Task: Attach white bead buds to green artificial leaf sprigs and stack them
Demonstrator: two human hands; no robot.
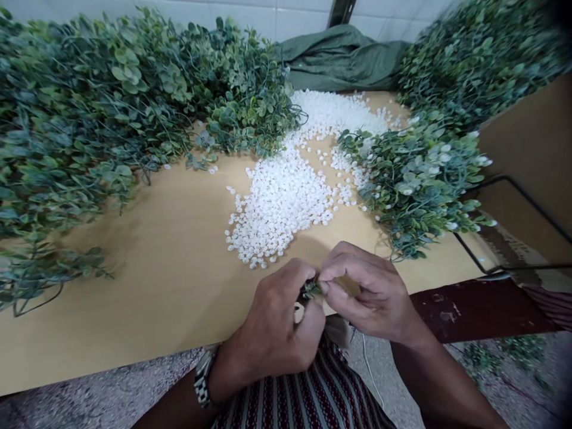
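Note:
My left hand [286, 322] is closed around a small green artificial sprig [311, 288], most of which the fingers hide. Thumb and forefinger of my right hand [366, 289] pinch together at the sprig's tip, touching the left fingers; whatever lies in that pinch is too small to make out. Both hands meet over the near edge of the tan table [179, 238]. Just beyond them spreads a heap of small white beads [286, 196]. To the right of the beads lies a bunch of green sprigs with white tips [420, 173].
Piles of artificial greenery [111, 101] cover the table's back left, with another pile [482, 65] at the back right. A dark green cloth [339, 56] lies along the wall. At right, a black wire frame [527, 202] stands by a cardboard box [531, 143].

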